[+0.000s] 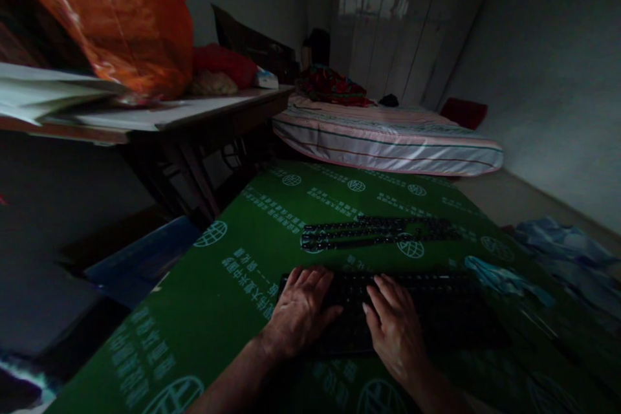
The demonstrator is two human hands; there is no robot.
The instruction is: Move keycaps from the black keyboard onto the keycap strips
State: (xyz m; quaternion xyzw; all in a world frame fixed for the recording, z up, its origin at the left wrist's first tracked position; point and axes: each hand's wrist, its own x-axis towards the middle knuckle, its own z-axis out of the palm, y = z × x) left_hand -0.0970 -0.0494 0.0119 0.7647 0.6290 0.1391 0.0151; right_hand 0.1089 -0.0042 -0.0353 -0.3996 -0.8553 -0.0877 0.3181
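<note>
A black keyboard (456, 317) lies flat on a green board (233, 330) printed with white characters and globe marks. My left hand (301, 309) rests on the keyboard's left end, its fingers stretched out and its thumb apart. Over the middle of the keyboard lies my right hand (395, 320), with fingers extended and slightly spread. Neither hand grips anything. Beyond the keyboard, several loose black keycaps (359, 231) are laid out in rows. The keyboard's keys are too dark to make out clearly.
To the keyboard's right lie a light-blue cloth (507, 279) and a thin tool (539, 322). A side table (160, 118) with an orange plastic bag (140, 19) stands at the left. Behind the board is a bed (388, 132); clothes (567, 252) lie at the right.
</note>
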